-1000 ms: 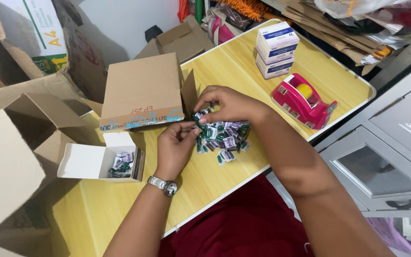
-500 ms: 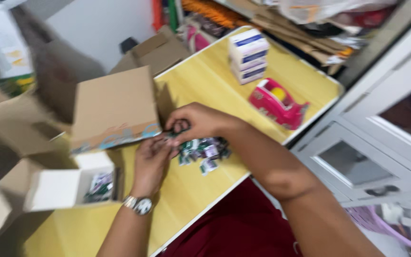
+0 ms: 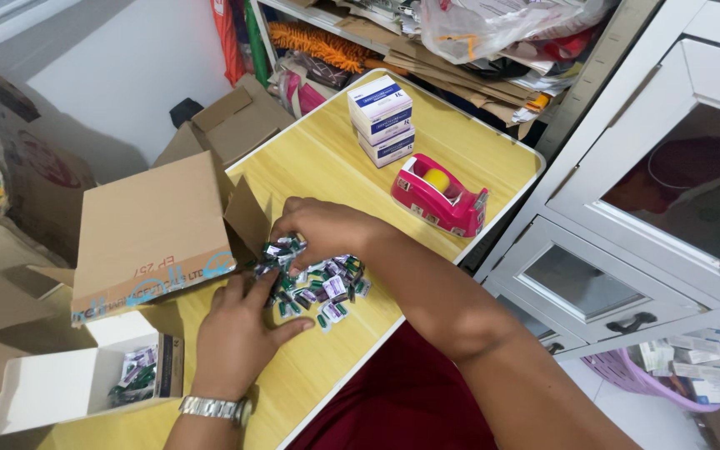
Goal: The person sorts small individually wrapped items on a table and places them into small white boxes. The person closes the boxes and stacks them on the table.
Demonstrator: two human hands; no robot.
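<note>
Your right hand (image 3: 322, 232) curls over the top of a heap of small green and white sachets (image 3: 320, 287) in the middle of the yellow tabletop (image 3: 460, 146), fingers pinching a few of them. Your left hand (image 3: 239, 337) lies just beside the heap, fingers spread and touching its near edge. A brown cardboard box (image 3: 156, 229) stands to the left, an open white box (image 3: 64, 387) holding more sachets lies below it, and a pink tape dispenser (image 3: 439, 196) sits beyond

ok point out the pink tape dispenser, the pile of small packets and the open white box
pink tape dispenser (image 3: 439, 200), head view, on its side wall
pile of small packets (image 3: 331, 287), head view, middle of the heap
open white box (image 3: 52, 392), head view, inner wall
</note>
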